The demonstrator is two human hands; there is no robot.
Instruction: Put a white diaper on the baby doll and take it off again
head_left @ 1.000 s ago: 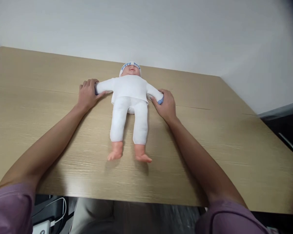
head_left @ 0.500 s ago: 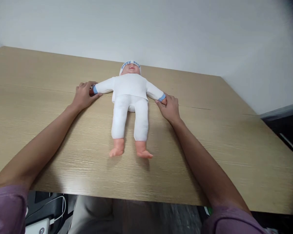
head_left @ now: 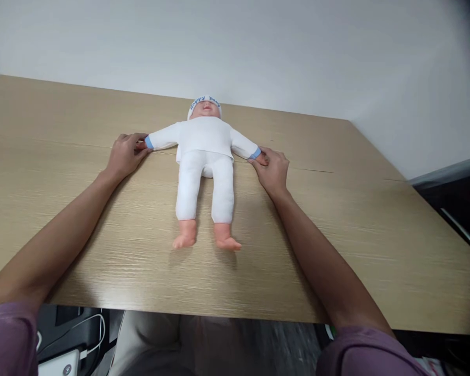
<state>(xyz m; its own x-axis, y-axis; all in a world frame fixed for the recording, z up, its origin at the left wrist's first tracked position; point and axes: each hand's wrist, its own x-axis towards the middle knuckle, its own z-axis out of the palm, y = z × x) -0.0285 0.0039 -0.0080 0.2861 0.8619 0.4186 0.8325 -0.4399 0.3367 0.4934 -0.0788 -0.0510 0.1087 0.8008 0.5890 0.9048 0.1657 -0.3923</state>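
Note:
A baby doll (head_left: 206, 136) lies face up in the middle of the table, its arms stretched out to both sides and its bare feet toward me. It wears a white top and trousers with blue cuffs, and a white cap (head_left: 204, 101) with blue lettering. At the doll's hand on the left side, my left hand (head_left: 124, 155) pinches it between thumb and fingers, just beyond the cuff. My right hand (head_left: 273, 169) has its thumb and fingers closed around the doll's other hand (head_left: 262, 159).
The wooden table (head_left: 141, 271) has a thin seam across it and meets a pale wall (head_left: 235, 47) behind. Below its front edge, at lower left, are a white device (head_left: 58, 364) and a white cable (head_left: 102, 331). Something dark stands beyond the right edge.
Both my hands have slid slightly outward from the cuffs, so more of the doll's hands shows. The view has shifted a little; the doll's pose looks the same.

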